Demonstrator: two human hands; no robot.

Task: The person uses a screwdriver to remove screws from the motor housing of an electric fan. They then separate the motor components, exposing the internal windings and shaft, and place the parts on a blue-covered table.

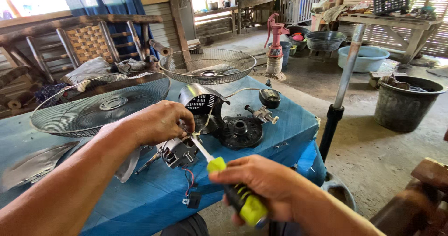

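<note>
The right hand (261,180) lay nearest the camera, closed around the yellow-and-black handle of a screwdriver (233,189), whose pale shaft ran up and away from the grip to the left. The tip met a small fan motor (179,153) that sat just beyond the grip on the blue table cover (154,198). The left hand (156,123) pressed down on the top of that motor, fingers curled over it and holding it steady; whether they pinched a part of it could not be told. Red and dark wires (189,180) trailed from the motor toward the right hand and ended in a small black connector (192,200) just left of the screwdriver handle.

Just past the screwdriver tip stood a grey motor housing (201,103) with slotted vents, and beside it, to the right of the grip line, a round black plastic cap (241,132). A short metal shaft piece (261,114) and a black knob part (269,97) lay a little farther off. Left of the left hand rested a wire fan guard (100,107), and a second guard (207,65) stood well beyond both hands at the far table edge. A translucent fan blade (35,163) lay under the left forearm. To the right of the right hand, off the table, rose a metal stand pole (345,72).
</note>
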